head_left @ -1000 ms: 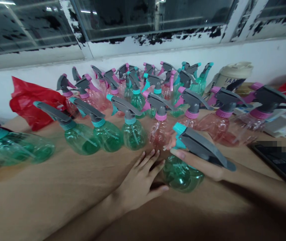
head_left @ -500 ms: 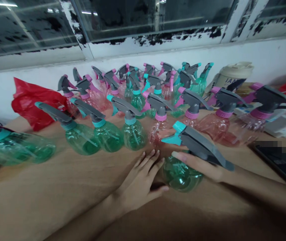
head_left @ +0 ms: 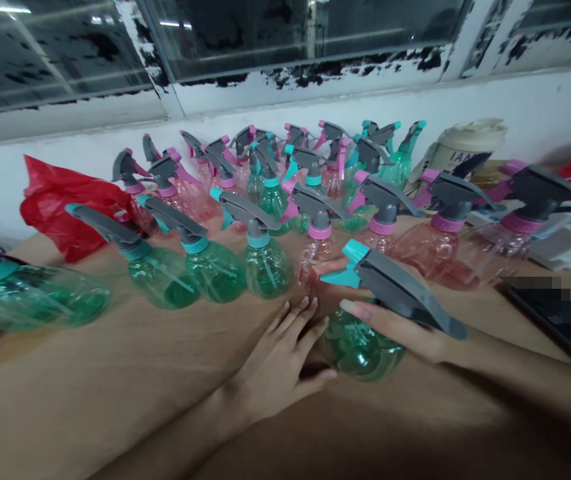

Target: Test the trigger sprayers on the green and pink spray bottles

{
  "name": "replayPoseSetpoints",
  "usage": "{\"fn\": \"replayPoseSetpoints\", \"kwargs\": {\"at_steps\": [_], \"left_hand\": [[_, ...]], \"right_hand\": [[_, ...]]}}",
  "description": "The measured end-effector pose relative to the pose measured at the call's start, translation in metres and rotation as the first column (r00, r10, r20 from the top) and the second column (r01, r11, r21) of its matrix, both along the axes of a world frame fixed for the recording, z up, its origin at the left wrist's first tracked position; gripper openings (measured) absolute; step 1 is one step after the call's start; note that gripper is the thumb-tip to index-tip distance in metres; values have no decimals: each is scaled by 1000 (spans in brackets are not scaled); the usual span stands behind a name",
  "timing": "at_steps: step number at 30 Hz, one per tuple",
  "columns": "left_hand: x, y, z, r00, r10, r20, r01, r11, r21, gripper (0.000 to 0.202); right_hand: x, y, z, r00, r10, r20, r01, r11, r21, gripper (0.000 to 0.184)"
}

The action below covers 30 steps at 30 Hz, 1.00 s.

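My right hand (head_left: 400, 327) is wrapped around the neck of a green spray bottle (head_left: 363, 347) with a grey and turquoise trigger head. The bottle stands close to upright, its nozzle pointing left, and its collar is hidden by my fingers. My left hand (head_left: 285, 353) lies flat on the wooden table (head_left: 165, 380), fingers stretched, just left of that bottle's base. Beyond my hands runs a row of spray bottles: a green bottle (head_left: 268, 267) with a turquoise collar and a pink bottle (head_left: 315, 257) with a pink collar are nearest.
More green and pink spray bottles crowd the back by the wall. A red plastic bag (head_left: 70, 207) lies at the left. A cream tub (head_left: 473, 143), a white box with a red light (head_left: 563, 247) and a dark phone-like device (head_left: 555, 313) are at the right.
Almost nothing differs. The view has shifted very slightly; both hands and the held spray bottle keep their places.
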State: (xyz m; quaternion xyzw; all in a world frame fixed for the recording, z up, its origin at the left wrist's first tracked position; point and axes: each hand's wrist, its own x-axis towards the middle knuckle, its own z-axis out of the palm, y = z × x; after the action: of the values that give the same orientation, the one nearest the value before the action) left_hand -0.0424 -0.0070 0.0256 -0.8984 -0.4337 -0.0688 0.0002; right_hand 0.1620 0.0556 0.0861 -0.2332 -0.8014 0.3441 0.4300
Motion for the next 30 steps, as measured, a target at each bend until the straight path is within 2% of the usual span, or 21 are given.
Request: {"fn": "replayPoseSetpoints", "kwargs": {"at_steps": [10, 22, 27, 30], "left_hand": [[-1, 2, -4, 1000, -13, 2, 13, 999, 32, 68], [-1, 0, -1, 1000, -7, 15, 7, 1000, -1, 66], [0, 0, 1, 987, 46, 152, -31, 995, -98, 83], [0, -2, 2, 967, 83, 241, -49, 988, -145, 92]], "right_hand": [[-1, -1, 3, 995, -82, 58, 82, 997, 10, 14], [-2, -2, 3, 994, -104, 36, 103, 995, 14, 7], [1, 0, 2, 1000, -17, 21, 16, 1000, 22, 27], [2, 0, 1, 1000, 8, 12, -9, 1000, 8, 32]]}}
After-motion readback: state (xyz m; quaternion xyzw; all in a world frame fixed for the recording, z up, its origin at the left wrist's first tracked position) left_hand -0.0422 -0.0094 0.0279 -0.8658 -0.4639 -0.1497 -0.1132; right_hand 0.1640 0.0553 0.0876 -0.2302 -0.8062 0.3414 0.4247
